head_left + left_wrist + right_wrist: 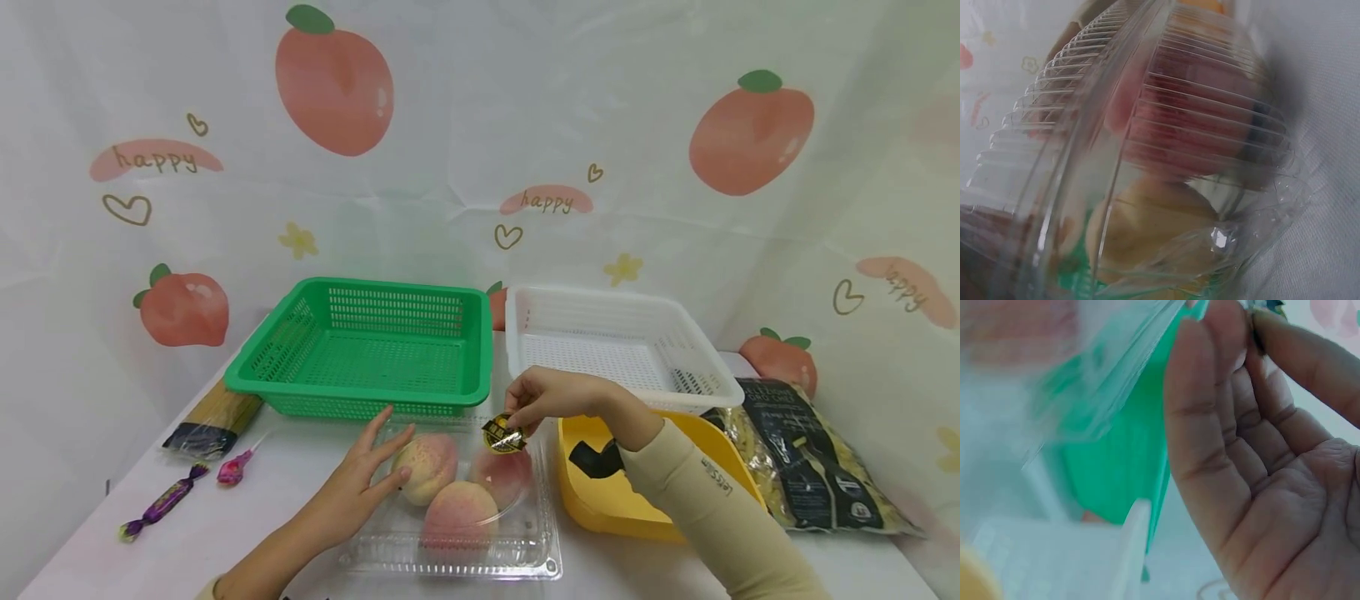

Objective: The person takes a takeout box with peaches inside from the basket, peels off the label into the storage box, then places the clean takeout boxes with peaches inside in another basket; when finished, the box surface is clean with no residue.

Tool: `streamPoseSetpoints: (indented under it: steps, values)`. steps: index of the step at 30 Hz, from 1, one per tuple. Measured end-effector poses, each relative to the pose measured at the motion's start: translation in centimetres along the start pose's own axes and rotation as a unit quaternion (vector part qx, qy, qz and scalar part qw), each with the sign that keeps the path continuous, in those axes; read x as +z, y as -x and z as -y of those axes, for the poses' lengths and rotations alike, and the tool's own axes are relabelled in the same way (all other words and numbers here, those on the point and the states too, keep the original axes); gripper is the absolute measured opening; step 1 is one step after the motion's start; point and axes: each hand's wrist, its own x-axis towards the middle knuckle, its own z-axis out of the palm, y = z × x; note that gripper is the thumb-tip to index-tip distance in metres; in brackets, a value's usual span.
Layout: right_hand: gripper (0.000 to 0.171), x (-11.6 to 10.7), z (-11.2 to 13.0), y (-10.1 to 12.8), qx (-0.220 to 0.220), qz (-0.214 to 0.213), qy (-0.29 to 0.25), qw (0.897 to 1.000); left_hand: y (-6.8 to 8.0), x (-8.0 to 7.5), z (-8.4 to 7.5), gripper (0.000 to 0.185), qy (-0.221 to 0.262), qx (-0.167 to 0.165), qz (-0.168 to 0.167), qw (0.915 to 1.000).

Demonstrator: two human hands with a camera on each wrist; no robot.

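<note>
A clear plastic clamshell box [517, 546] with three peaches [460, 512] stands at the front middle of the table. In the left wrist view, a reddish peach [1191, 119] and a paler peach [1154, 231] show through its ribbed wall. My left hand [358, 486] rests on the left side of the lid, fingers spread. Over the lid's far right part, my right hand [551, 396] pinches a gold-and-black sticker [502, 435] between thumb and forefinger. In the right wrist view that hand [1272, 444] shows its palm, with the pinched edge mostly hidden.
Behind the box stand a green basket [390, 398] and a white basket [622, 383]. A yellow bin [622, 521] sits close on the right, beside a pasta bag [817, 467]. On the left lie a spaghetti pack [213, 421], a lollipop [234, 469] and a purple wrapped candy [165, 502].
</note>
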Motion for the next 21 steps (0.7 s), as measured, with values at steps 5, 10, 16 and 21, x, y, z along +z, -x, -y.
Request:
streamPoseSetpoints:
  steps: [5,10,16,21]
  values:
    - [0.008,-0.8,-1.3,1.6,0.017,-0.014,0.008,1.000,0.0,0.0,0.1,0.055,0.000,0.002,-0.002,1.0000]
    - [0.007,-1.4,-2.5,3.2,0.031,-0.026,0.010,0.999,0.0,0.1,0.1,0.054,0.001,0.003,-0.004,1.0000]
    - [0.012,-1.9,-4.3,4.8,0.042,-0.042,-0.004,0.998,0.0,0.1,0.2,0.053,0.000,0.008,-0.011,0.9999]
    - [0.017,-2.3,-6.0,6.3,0.054,-0.057,-0.027,0.997,0.0,0.1,0.1,0.053,0.000,0.005,-0.008,1.0000]
